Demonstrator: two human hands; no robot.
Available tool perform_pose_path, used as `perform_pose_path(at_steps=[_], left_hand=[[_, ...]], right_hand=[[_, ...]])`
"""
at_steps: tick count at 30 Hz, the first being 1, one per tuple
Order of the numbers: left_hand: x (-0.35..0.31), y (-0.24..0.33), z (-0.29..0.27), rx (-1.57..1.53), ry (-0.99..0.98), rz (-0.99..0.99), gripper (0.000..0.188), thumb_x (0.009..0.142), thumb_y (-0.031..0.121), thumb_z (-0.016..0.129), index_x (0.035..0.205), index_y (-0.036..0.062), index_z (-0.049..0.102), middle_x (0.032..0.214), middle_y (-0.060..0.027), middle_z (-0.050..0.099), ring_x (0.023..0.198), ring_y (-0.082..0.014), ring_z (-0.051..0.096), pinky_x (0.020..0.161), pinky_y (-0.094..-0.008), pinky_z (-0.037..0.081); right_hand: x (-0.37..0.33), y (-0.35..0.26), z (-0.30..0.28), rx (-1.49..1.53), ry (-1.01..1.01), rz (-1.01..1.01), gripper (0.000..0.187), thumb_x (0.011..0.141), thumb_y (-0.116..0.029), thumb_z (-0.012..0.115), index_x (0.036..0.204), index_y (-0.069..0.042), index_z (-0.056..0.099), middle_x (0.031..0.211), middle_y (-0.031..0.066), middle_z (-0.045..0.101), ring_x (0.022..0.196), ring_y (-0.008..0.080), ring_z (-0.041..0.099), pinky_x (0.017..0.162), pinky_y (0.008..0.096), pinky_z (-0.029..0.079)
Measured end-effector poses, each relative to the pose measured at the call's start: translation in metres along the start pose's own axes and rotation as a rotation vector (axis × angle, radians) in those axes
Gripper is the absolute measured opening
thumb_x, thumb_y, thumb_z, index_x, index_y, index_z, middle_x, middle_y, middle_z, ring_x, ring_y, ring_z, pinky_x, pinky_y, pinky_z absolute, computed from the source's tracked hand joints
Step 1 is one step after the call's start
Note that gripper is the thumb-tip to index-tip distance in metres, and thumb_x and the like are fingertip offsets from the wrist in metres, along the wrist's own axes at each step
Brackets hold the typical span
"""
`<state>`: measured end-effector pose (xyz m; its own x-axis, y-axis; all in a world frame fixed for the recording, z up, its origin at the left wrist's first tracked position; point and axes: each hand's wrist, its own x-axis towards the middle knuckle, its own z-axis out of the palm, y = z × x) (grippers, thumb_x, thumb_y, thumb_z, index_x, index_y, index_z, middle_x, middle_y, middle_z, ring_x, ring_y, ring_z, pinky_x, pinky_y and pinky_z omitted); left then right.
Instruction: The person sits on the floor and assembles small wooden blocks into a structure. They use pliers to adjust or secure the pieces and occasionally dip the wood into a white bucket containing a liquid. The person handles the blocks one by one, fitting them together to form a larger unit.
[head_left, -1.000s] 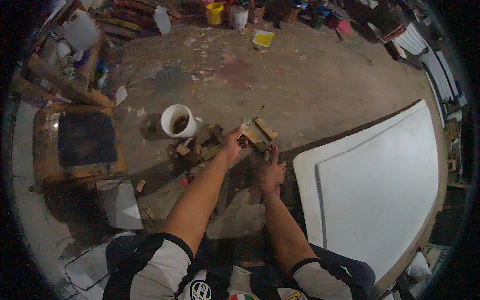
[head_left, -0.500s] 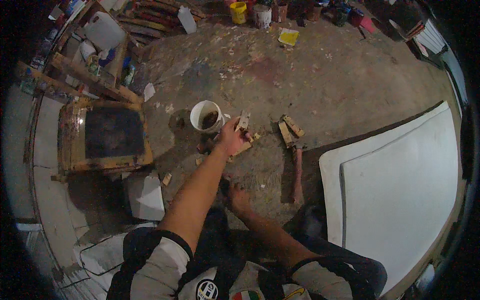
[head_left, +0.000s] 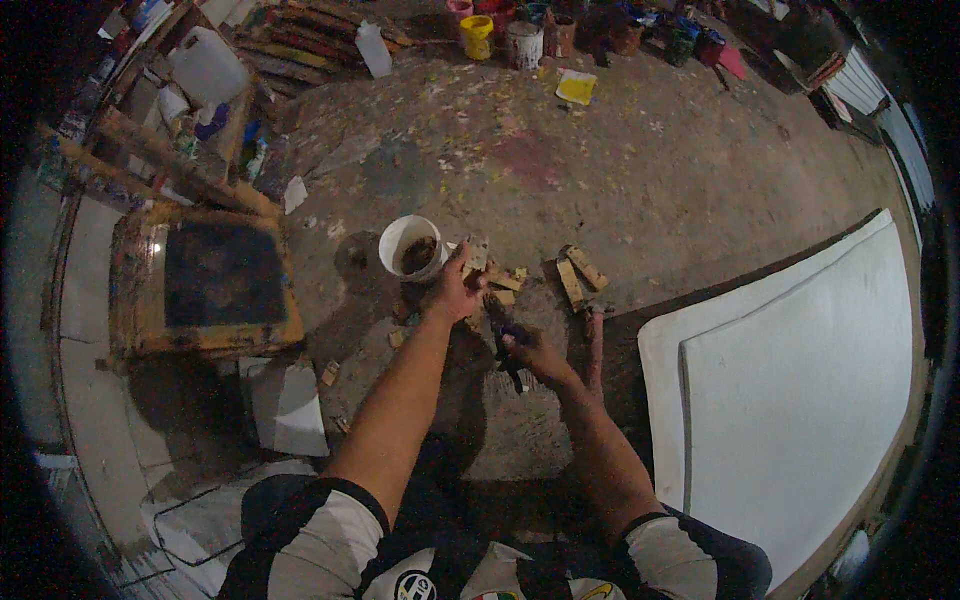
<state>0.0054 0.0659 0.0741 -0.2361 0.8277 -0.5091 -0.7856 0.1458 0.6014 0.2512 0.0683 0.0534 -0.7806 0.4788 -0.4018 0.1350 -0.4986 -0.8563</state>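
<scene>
Filling hands [head_left: 457, 292] [head_left: 540, 358] — wood [head_left: 478, 254] left, tool [head_left: 500, 323] right

- Floor [head_left: 720, 190] before me was brown, paint-spattered.
- White bucket [head_left: 397, 236] stood ahead, slightly left of me.
- Two wooden blocks [head_left: 570, 284] lay by the hammer [head_left: 596, 350].
- Farther off: yellow-marked sheet [head_left: 576, 87], yellow bucket [head_left: 476, 42].

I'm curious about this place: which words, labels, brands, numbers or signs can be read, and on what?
Nothing is clear enough to quote.
Shirt: round black-and-white badge; lettering too small to read.
White bucket: no writing visible.
Wood piece in the left hand: no readable writing.
</scene>
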Motion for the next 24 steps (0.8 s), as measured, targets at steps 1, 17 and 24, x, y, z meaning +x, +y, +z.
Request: perform_pose_path(at_steps=[1, 17, 24], left_hand=[[0.001, 0.004, 0.004, 0.022, -0.039, 0.009, 0.036, 0.106, 0.045, 0.055, 0.12, 0.0124, 0.06, 0.087, -0.0047, 0.065, 0.064, -0.0174, 0.055, 0.055, -0.0333, 0.042], [-0.007, -0.013, 0.034, 0.157, -0.083, -0.076, 0.034, 0.105, 0.039, 0.054, 0.129, 0.0175, 0.066, 0.103, 0.0008, 0.073, 0.073, -0.0121, 0.066, 0.057, -0.0276, 0.052], [-0.024, -0.007, 0.05, 0.311, 0.022, -0.159, 0.034, 0.107, 0.043, 0.049, 0.122, 0.0187, 0.067, 0.09, 0.0038, 0.069, 0.056, -0.0089, 0.052, 0.045, -0.0254, 0.035]], right_hand=[[-0.003, -0.015, -0.004, -0.01, 0.017, 0.035, 0.044, 0.101, -0.031, 0.069, 0.133, -0.003, 0.058, 0.108, 0.0083, 0.072, 0.083, 0.0195, 0.071, 0.07, 0.0356, 0.059], [0.007, -0.053, -0.027, 0.212, -0.074, -0.028, 0.056, 0.104, -0.038, 0.062, 0.146, -0.004, 0.049, 0.12, 0.0176, 0.071, 0.098, 0.0294, 0.074, 0.079, 0.0431, 0.06], [0.016, -0.032, -0.052, 0.136, -0.075, 0.067, 0.062, 0.102, -0.047, 0.061, 0.145, -0.004, 0.049, 0.122, 0.021, 0.071, 0.098, 0.0312, 0.073, 0.08, 0.0444, 0.059]])
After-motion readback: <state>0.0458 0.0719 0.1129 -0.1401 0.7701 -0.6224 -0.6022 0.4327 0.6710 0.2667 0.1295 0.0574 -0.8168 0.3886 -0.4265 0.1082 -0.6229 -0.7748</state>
